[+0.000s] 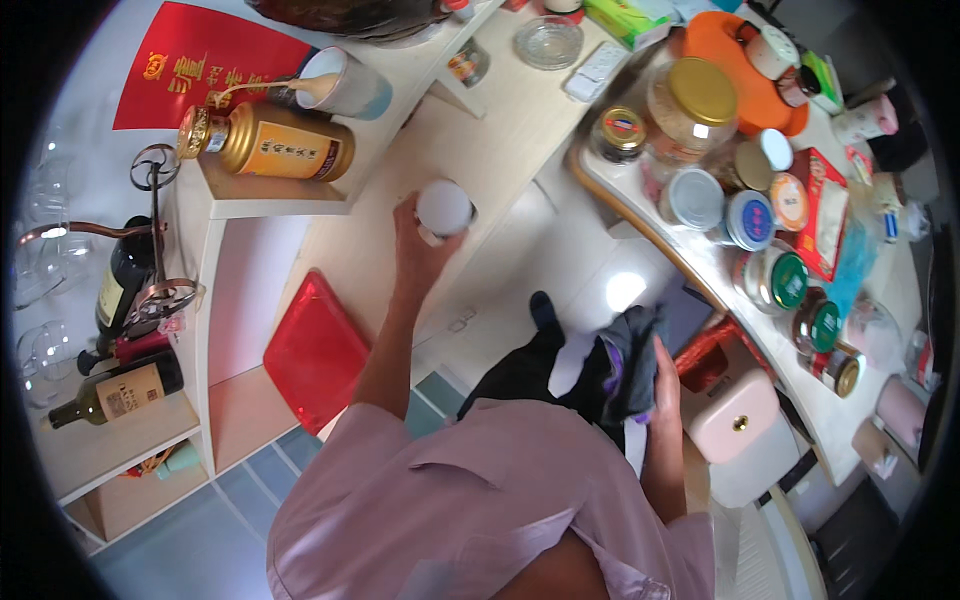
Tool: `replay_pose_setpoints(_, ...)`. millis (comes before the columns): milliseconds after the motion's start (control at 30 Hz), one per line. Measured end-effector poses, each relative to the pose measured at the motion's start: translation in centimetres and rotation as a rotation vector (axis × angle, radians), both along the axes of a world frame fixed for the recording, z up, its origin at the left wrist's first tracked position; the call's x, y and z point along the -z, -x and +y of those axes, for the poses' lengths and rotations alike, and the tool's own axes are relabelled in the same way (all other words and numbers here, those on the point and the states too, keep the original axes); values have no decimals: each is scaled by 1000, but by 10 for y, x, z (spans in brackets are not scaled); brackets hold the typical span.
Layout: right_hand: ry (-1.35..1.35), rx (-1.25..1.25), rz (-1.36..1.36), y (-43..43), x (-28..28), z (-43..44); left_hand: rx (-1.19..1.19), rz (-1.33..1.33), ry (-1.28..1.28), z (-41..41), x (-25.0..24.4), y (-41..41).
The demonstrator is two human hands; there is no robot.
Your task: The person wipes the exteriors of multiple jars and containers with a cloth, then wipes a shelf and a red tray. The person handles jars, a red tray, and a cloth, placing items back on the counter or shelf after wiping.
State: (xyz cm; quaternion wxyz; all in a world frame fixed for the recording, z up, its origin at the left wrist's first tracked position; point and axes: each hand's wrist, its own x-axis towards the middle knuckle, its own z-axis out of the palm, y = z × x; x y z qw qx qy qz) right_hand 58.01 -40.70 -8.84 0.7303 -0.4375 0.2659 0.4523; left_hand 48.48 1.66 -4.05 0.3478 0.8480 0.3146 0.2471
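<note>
My left hand (pixel 424 244) grips a jar with a round white lid (pixel 444 208) over the pale wooden counter (pixel 379 247); whether the jar rests on the surface I cannot tell. In my right hand (pixel 666 386) is a bunched dark grey cloth (pixel 634 360) with purple edging, hanging in front of my legs. To the left of my left arm, a shiny red box (pixel 319 349) stands on the counter near the shelf unit. A gold bottle (pixel 281 142) and a white-and-blue cup (pixel 349 84) sit on the shelf above.
A table (pixel 637 210) on the right carries several lidded jars, among them a large gold-lidded one (pixel 701 90), and an orange tray (pixel 712 45). Wine bottles (pixel 124 390) and a metal rack (pixel 157 225) occupy the left shelf. A glass ashtray (pixel 549 41) lies farther along the counter.
</note>
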Motion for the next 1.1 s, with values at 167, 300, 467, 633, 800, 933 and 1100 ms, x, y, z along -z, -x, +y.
replay_pose_setpoints(167,70,-45,-416,-53,-125,71,260,42,224,-96,-64,-39)
replay_pose_setpoints(300,90,-246,-770,-55,-175,103,395,3,169,-135,-81,-75)
replay_pose_setpoints(467,490,-323,-1541,-64,-166,140,446,-104,432,-162,-51,-89)
replay_pose_setpoints(633,119,-153,-851,-81,-151,137,477,18,5,-165,-94,-79)
replay_pose_setpoints(800,137,-100,-822,-71,-151,143,368,-163,547,-154,-86,-67)
replay_pose_setpoints(933,387,-252,-1656,-53,-166,152,383,-51,487,-141,-77,-77)
replay_pose_setpoints(1100,346,-453,-1669,-80,-177,167,385,191,100,-141,-111,-67)
